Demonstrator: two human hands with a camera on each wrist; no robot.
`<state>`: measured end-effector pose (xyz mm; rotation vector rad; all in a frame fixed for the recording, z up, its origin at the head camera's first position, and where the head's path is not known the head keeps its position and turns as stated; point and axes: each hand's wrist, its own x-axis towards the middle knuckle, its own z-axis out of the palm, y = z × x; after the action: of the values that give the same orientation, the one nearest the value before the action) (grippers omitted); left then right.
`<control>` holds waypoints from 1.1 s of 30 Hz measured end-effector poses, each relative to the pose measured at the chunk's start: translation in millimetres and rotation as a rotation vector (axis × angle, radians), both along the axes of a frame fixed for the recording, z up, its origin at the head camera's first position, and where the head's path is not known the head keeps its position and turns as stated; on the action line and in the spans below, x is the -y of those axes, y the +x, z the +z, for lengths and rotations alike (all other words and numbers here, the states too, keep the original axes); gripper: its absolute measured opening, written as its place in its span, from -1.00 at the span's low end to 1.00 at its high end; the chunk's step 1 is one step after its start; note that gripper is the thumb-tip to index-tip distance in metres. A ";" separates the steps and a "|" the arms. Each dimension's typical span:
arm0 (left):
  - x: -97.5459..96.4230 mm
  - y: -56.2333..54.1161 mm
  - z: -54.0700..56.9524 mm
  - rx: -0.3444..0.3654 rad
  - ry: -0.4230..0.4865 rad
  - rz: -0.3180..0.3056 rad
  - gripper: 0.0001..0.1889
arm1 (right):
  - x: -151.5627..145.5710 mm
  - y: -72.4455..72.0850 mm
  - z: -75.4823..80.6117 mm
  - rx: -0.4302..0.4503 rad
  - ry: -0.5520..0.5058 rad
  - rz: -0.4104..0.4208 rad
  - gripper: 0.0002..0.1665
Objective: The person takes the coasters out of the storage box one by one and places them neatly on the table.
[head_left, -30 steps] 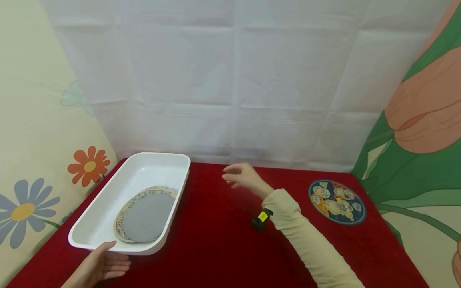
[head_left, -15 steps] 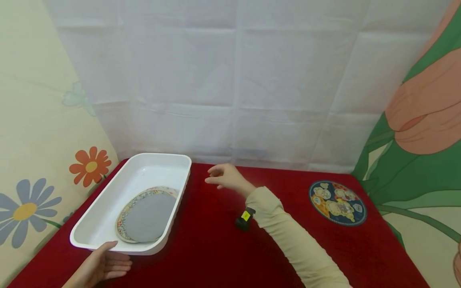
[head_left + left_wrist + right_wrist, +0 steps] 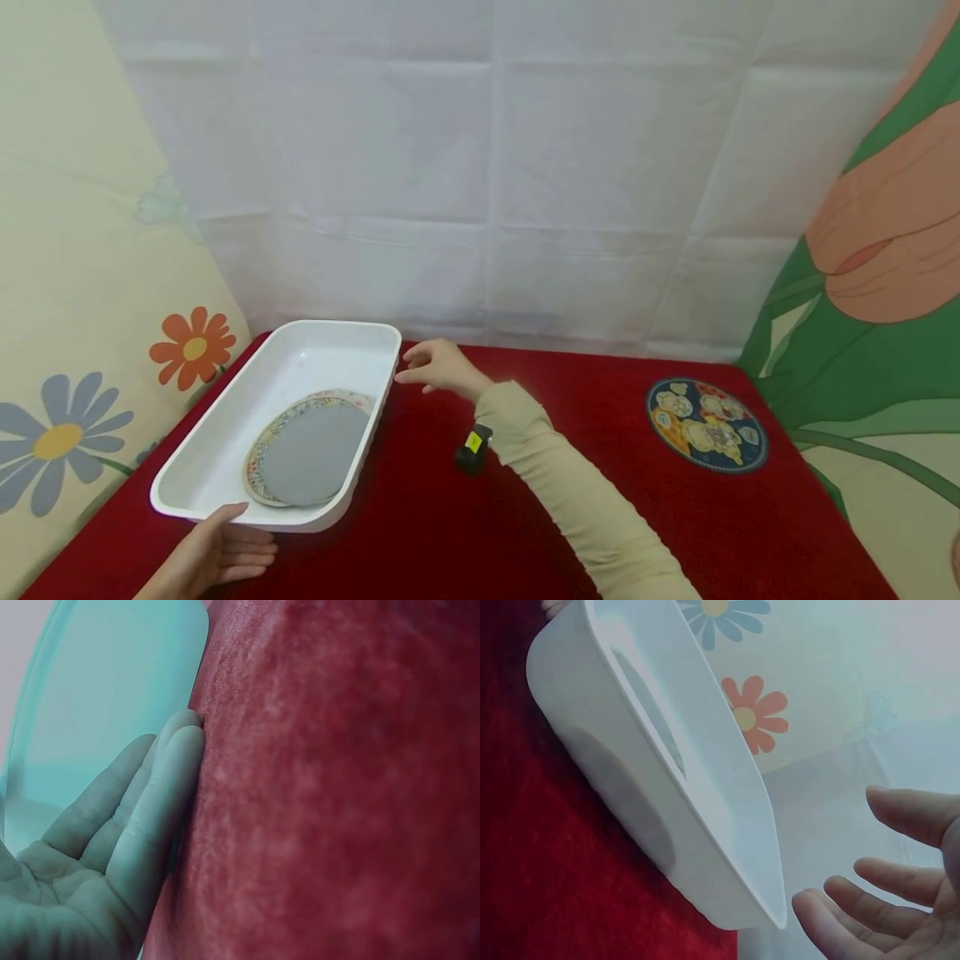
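Note:
A white rectangular plastic tray (image 3: 202,437) sits on the left of the table, a round grey disc (image 3: 318,454) and a flower-patterned plate (image 3: 258,458) overlapping inside it. At its near corner is my left hand (image 3: 217,550); the thumb lies across the rim while the other fingers extend nearly straight along the outside, their inner sides showing. My right hand (image 3: 442,367) hovers by the tray's far right rim, fingertips right at the edge in the head view. In the right wrist view its fingers (image 3: 881,907) are spread and loosely bent, holding nothing.
A round dark-blue mat with cartoon bears (image 3: 707,425) lies at the table's right. Red cloth (image 3: 570,467) covers the table, and a white sheet (image 3: 487,167) hangs behind it. A black device with a yellow label (image 3: 472,450) is strapped at my right wrist.
My right hand has moved left across the table, from the middle to beside the tray's right rim. The left hand, the tray and its contents keep their places.

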<state>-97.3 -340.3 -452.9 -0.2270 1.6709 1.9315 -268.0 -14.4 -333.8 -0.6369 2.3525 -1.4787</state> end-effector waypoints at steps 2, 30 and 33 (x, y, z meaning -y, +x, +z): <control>0.3 0.4 -0.9 -0.008 0.003 -0.005 -0.34 | 5.7 -0.2 -2.3 -0.001 -0.003 0.001 -0.56; -1.5 0.5 0.6 0.025 -0.008 0.030 -0.35 | 81.0 25.0 -20.5 -0.157 0.183 0.002 -0.47; -2.0 0.8 0.1 0.028 -0.007 0.035 -0.36 | 87.2 27.8 -21.6 -0.177 0.212 0.009 -0.46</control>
<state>-96.5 -338.3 -452.7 -0.2862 1.6666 1.9390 -240.2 -101.6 -355.4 -0.7475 2.5905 -1.1899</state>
